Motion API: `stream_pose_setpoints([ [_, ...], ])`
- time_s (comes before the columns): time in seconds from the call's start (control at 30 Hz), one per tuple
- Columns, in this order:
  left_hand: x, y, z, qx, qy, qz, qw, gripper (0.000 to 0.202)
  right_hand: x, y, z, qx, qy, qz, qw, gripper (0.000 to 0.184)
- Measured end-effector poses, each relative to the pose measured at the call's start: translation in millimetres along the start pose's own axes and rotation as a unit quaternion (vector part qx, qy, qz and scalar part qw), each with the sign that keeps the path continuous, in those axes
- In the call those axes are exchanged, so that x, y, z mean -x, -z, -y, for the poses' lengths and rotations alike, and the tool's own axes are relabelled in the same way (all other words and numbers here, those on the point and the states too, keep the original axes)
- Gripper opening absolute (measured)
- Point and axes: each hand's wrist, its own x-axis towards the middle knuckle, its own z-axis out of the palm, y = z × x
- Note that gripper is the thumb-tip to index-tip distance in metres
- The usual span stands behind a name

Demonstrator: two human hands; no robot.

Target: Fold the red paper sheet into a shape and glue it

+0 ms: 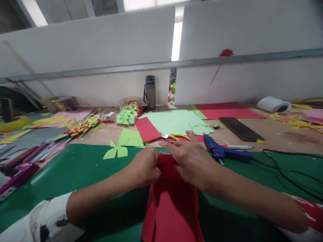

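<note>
A folded sheet of red paper (171,208) lies on the green cutting mat (75,168) right in front of me. My left hand (146,166) is closed in a pinch on the sheet's far left edge. My right hand (188,158) lies over the far edge of the same sheet, fingers stretched and pressing it flat. Just beyond my right fingers lie yellow-handled scissors (176,136). A blue glue gun (222,151) rests to the right of my right hand.
Light green sheets (176,122), a red sheet (147,129) and green cut-outs (118,149) lie behind the mat. A black phone (241,128), a grey bottle (150,92), a white roll (274,104), a black cord (290,168) and paper scraps at left (80,126) surround it.
</note>
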Motion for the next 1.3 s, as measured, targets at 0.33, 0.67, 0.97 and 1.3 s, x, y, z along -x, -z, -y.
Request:
stream_pose_setpoints([
  [0.33, 4, 0.2, -17, -0.109, 0.007, -0.063, 0.992, 0.014, 3, 6, 4, -0.005, -0.004, -0.020, 1.000, 0.078],
  [0.67, 2, 1.6, -7, -0.079, -0.004, -0.081, 0.994, 0.015, -1, 11, 9, 0.004, -0.025, -0.016, 1.000, 0.067],
  [0.97, 4, 6.1, 3, 0.050, 0.037, -0.043, 0.997, 0.016, 0, 17, 2, -0.062, -0.044, 0.008, 0.997, 0.069],
  [1.3, 9, 8.3, 24, 0.436, 0.113, 0.032, 0.892, 0.032, 18, -11, -16, -0.577, -0.260, 0.034, 0.774, 0.085],
])
